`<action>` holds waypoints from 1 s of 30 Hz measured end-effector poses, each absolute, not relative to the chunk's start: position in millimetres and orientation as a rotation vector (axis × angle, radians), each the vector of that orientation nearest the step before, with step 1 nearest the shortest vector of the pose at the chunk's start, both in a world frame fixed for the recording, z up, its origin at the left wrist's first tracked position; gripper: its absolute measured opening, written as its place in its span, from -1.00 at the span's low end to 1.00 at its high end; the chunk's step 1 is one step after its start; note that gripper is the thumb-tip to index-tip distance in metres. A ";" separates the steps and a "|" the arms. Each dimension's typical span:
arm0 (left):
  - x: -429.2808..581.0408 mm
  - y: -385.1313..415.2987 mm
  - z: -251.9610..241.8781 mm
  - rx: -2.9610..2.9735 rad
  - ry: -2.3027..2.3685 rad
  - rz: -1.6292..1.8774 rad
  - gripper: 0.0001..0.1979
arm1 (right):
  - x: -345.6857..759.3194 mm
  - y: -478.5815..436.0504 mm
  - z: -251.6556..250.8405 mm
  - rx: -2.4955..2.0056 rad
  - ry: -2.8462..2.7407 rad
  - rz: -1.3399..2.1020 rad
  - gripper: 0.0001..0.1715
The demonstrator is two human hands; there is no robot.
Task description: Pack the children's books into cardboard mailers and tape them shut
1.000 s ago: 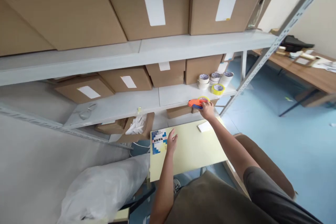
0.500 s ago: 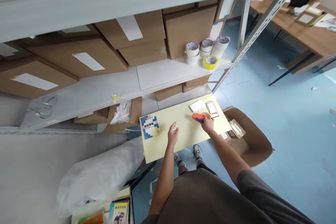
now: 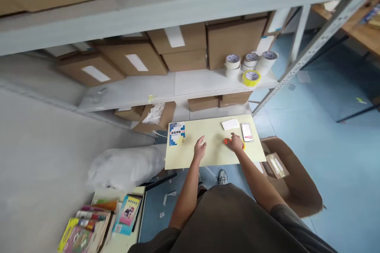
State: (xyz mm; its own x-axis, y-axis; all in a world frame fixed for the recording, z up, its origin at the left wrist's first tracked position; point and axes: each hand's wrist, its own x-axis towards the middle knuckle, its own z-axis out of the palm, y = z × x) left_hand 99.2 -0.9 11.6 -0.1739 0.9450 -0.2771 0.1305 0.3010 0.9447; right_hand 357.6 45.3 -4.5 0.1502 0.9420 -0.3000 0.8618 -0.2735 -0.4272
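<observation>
My right hand (image 3: 236,142) rests on the pale yellow table (image 3: 213,157), closed over an orange tape dispenser (image 3: 227,141) whose yellow roll peeks out on the right. My left hand (image 3: 200,148) hovers over the middle of the table, fingers loosely apart, holding nothing. A blue and white book (image 3: 176,133) lies at the table's left corner. A white slip (image 3: 229,124) and a small card (image 3: 247,132) lie beyond the right hand.
A grey shelf (image 3: 190,85) behind the table carries cardboard boxes (image 3: 233,39) and several tape rolls (image 3: 251,63). A white plastic bag (image 3: 127,166) lies left of the table, a stack of books (image 3: 101,225) lower left, and an open brown box (image 3: 292,178) to the right.
My right hand brought the tape dispenser from the shelf edge down to the table. My left hand slid right, away from the book. The camera tilted downward.
</observation>
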 end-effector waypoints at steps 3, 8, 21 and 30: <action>72.2 -15.1 24.9 0.945 1.641 1.133 -0.50 | 340.2 80.7 13.7 -1.891 -1.859 0.766 -0.51; 7.5 -58.3 42.7 0.782 1.765 1.328 -0.51 | 252.0 120.8 38.8 -1.443 -1.906 0.837 -0.56; -228.3 -210.6 21.8 0.367 2.031 1.751 -0.46 | -81.3 -13.9 50.4 -0.745 -2.398 1.086 -0.58; -393.6 -278.5 -14.9 0.153 2.145 1.680 -0.46 | -265.8 -88.5 15.1 -0.700 -2.628 1.178 -0.37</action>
State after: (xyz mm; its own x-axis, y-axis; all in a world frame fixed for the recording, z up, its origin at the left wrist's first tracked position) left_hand -393.6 -278.5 -14.9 -0.9098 0.3317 -0.2495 -0.1627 0.2680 0.9496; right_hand -265.8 -88.5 15.1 -0.8737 0.4856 -0.0296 0.3453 0.5761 -0.7409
